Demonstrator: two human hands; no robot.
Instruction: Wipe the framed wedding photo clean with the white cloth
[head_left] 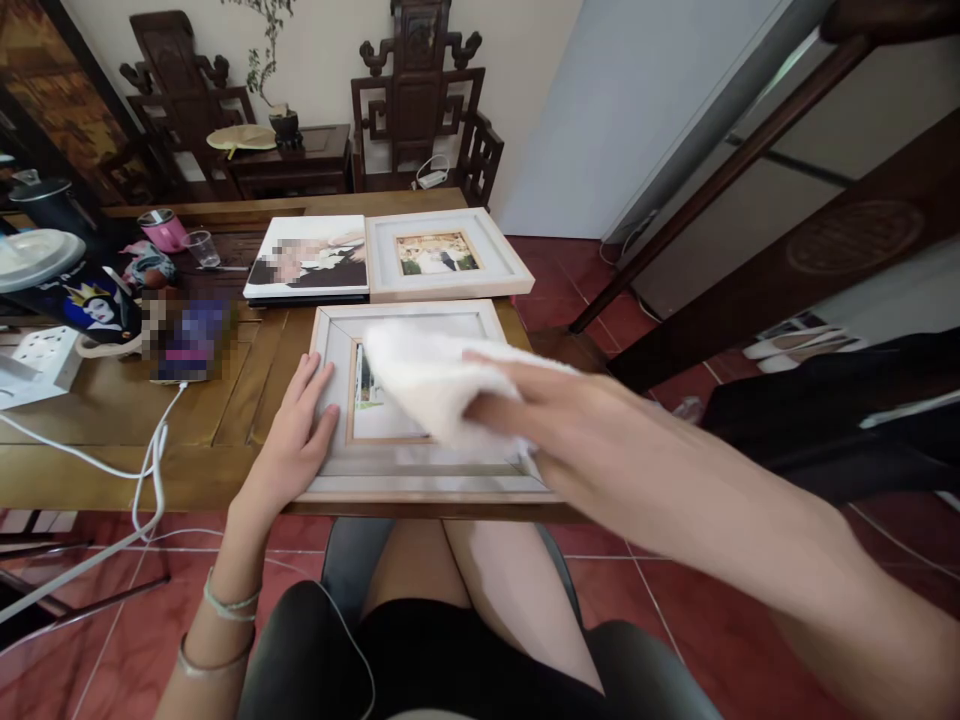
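Note:
A picture frame point(420, 483) with a pale wooden border lies flat at the table's front edge. My left hand point(289, 440) rests along its left side, fingers stretched out and the thumb on the border. Over the frame's glass, my right hand point(555, 410) is closed on a white cloth point(427, 375), blurred by motion. The cloth and hand hide much of the framed picture and the frame's right side. A corner of the picture point(367, 385) shows at the cloth's left.
Behind stand a second framed photo point(450, 275) and a white-covered photo album point(307, 255). Leftward on the wooden table point(270, 400) are a phone point(191, 340) with a white cable, a power strip point(45, 360), a large dark cup point(90, 300) and a pink mug point(163, 230).

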